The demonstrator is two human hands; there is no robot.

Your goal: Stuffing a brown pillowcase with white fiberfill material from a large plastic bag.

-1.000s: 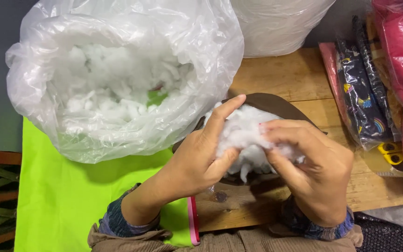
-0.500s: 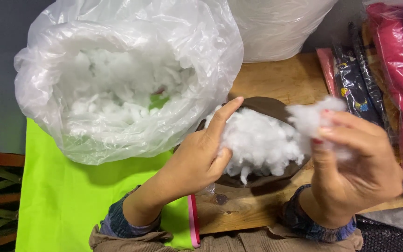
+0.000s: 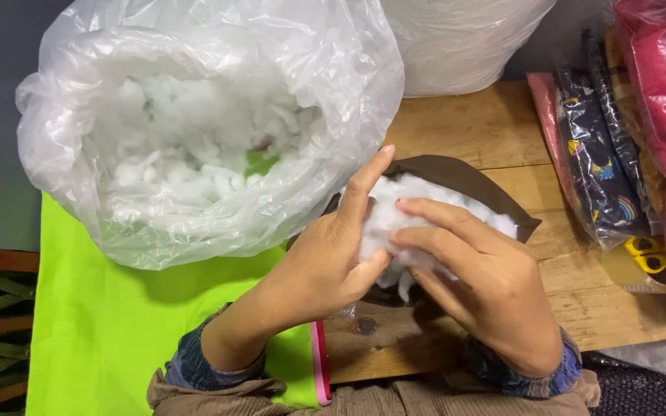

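I see my left hand [image 3: 333, 258] and my right hand [image 3: 475, 281] close together over the wooden table [image 3: 487, 127]. Both are on a clump of white fluffy stuffing [image 3: 402, 208] that sits in a brown cloth pocket [image 3: 464, 179], just in front of me. My left fingers are curled around the near side of the fluff, with the thumb standing up along it. My right fingers are stretched out long and press down on top of the fluff, not closed in a fist. I think this stuffing is very light and very soft, like a cloud. It will squash flat if I squeeze it, and bits can pull off and stick to my fingers. It will not break. I would take it in a loose handful from the middle, and hold the brown cloth by its edge so it stays open. A big clear plastic bag [image 3: 333, 100] with more fluff stands to the left, on a bright green sheet [image 3: 109, 331]. Yellow scissors [image 3: 647, 254] and folded cloth in wrappers [image 3: 603, 154] lie to the right.
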